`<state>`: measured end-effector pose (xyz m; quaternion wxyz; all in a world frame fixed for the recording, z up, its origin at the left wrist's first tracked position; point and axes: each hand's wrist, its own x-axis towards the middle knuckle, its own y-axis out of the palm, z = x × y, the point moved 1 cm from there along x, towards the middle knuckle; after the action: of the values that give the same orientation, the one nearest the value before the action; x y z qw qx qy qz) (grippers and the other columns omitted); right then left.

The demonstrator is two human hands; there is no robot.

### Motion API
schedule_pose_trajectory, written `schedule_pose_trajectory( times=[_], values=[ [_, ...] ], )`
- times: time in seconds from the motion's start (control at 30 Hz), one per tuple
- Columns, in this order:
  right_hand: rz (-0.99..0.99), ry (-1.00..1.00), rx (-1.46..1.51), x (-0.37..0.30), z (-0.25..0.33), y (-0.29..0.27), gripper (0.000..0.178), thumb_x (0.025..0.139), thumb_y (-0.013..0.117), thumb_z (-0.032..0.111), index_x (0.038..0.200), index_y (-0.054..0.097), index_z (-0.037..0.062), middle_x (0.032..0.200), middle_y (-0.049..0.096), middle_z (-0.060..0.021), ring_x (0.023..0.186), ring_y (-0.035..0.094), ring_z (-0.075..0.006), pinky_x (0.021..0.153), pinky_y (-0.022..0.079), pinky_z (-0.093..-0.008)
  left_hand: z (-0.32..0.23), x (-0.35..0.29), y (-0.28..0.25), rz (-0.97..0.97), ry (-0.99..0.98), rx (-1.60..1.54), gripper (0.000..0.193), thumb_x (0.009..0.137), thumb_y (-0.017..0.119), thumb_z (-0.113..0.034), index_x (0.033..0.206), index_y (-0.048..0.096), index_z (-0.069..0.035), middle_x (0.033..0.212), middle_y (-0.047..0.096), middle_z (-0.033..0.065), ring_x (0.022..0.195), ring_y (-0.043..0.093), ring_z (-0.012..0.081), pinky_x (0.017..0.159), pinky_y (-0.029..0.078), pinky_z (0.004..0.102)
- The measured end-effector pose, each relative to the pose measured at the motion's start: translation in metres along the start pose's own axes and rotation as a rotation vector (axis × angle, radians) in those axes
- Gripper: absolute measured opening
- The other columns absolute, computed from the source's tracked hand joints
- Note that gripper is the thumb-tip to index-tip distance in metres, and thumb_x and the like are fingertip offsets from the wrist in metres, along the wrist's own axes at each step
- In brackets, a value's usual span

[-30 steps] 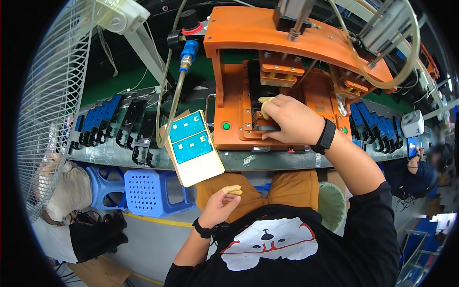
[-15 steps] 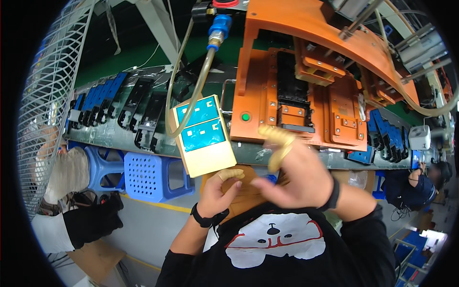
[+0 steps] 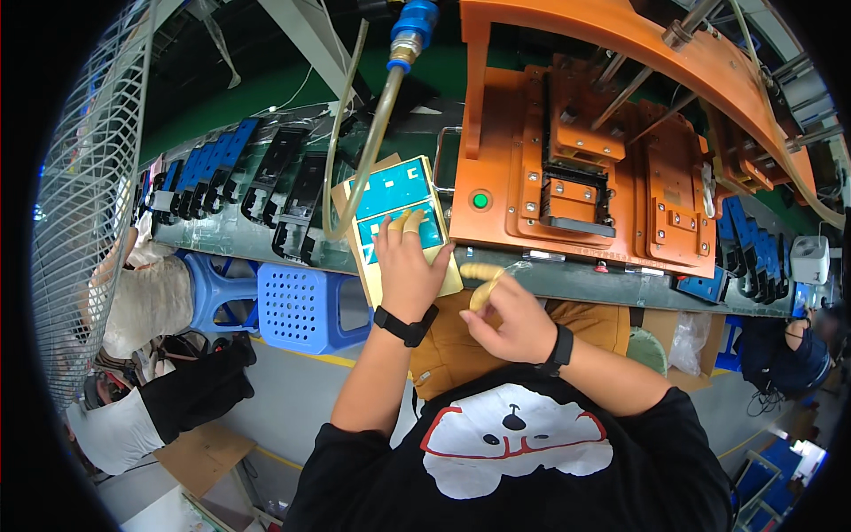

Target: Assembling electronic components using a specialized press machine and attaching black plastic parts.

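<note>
My left hand [image 3: 409, 270] lies on a pale yellow sheet stack [image 3: 452, 280] that carries two teal film pieces [image 3: 390, 188]. Its fingertips, in yellow finger cots, touch the nearer film; the fingers are spread and nothing shows lifted. To the right, my right hand [image 3: 507, 316] hovers before the bench edge, fingers half bent and thumb apart, with no held thing visible. Beyond it stands an orange press [image 3: 501, 213]. Its upper orange block [image 3: 585, 133] sits down over a black frame part [image 3: 576, 224] in the fixture, hiding the part's far portion.
A clear hose [image 3: 377, 146] hangs over the sheet stack. Black and blue frame parts [image 3: 285, 191] line the bench at left, with more [image 3: 753, 248] at right. A green button [image 3: 480, 201] is on the press base. Blue stools [image 3: 301, 306] and a wire fan guard [image 3: 89, 177] are at left.
My left hand has moved forward onto the teal film. My right hand has drawn back toward me from the press. The press's upper block has come down over the black frame part.
</note>
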<state>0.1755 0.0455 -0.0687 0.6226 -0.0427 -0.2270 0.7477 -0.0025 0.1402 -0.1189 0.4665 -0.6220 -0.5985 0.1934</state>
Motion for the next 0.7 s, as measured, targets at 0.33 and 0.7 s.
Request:
schedule_pose_trajectory(
  times=[0.33,0.7],
  values=[
    [0.189,-0.150,-0.264,-0.014,-0.063,0.029,0.056,0.090,0.070,0.035,0.130,0.056,-0.0017,0.133,0.057,-0.0222,0.082,0.070,-0.0403,0.068,0.059,-0.0463,-0.003,0.003,-0.003,0.014,-0.091,-0.072,0.050,0.077,0.088,-0.021,0.120,0.069,-0.004,0.124,0.064,0.0204,0.129,0.048,0.0453,0.113,0.036,0.0530],
    [0.148,-0.111,-0.242,-0.017,-0.063,0.028,0.068,0.089,0.068,0.035,0.147,0.046,0.0048,0.142,0.053,-0.0187,0.091,0.071,-0.0374,0.074,0.061,-0.0451,0.062,0.020,-0.046,-0.124,-0.383,-0.450,0.015,0.087,0.080,-0.010,0.097,0.076,0.001,0.087,0.074,0.0080,0.078,0.066,0.0123,0.071,0.052,0.0295]
  ],
)
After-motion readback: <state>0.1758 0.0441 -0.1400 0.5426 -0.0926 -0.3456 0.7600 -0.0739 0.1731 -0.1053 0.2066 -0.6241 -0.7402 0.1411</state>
